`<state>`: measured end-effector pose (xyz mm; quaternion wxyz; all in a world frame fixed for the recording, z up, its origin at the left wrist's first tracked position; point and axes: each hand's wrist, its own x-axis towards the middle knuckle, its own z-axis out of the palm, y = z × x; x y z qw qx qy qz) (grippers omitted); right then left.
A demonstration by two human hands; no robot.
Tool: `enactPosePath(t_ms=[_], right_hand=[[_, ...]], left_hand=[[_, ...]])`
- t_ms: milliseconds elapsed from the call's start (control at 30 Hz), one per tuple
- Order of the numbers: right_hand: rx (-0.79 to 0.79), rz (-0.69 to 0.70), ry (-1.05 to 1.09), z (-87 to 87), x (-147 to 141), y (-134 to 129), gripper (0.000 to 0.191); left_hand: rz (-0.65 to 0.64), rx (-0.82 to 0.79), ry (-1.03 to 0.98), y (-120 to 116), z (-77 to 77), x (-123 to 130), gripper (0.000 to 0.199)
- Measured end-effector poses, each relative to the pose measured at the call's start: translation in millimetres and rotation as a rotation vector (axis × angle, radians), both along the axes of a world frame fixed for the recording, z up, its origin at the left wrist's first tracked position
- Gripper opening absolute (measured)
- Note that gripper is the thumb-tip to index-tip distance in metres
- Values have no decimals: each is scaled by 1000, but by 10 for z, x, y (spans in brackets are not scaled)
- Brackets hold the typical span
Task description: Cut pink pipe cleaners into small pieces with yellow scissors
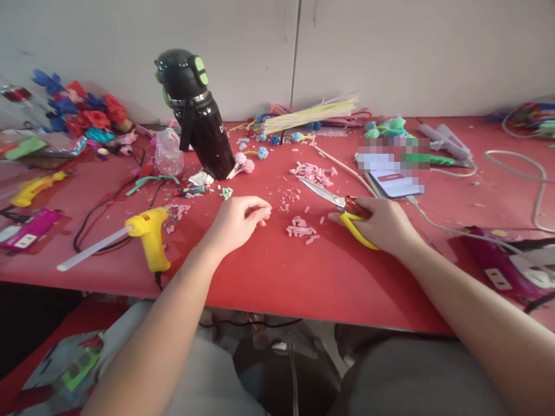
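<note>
My right hand is closed around the handles of a pair of scissors, with yellow and red grips. The blades point left and away, over the red table. My left hand is pinched, and a small pink piece shows at its fingertips. Between the hands lies a small pile of short fuzzy pink pieces. Beyond the blades is a larger pink pile, with finer pink scraps scattered nearby.
A tall black bottle stands behind my left hand. A yellow glue gun with a glue stick lies at left, with another glue gun beyond. A partly blurred phone lies at right. Fuzzy stems lie at the back, a purple power strip at right.
</note>
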<state>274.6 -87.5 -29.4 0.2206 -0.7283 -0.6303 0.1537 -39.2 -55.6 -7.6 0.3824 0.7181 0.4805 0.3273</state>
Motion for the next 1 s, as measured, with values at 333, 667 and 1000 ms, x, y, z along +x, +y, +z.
enactPosePath(t_ms=[333, 667, 1000], right_hand=[[8, 18, -25, -29, 14, 13, 75], [11, -1, 0, -22, 3, 4, 75], [21, 58, 46, -48, 41, -10, 74]], left_hand=[[-43, 256, 126, 47, -68, 50, 25], [-27, 0, -216, 170, 4, 175, 20], [14, -96, -242, 249, 90, 261, 30]])
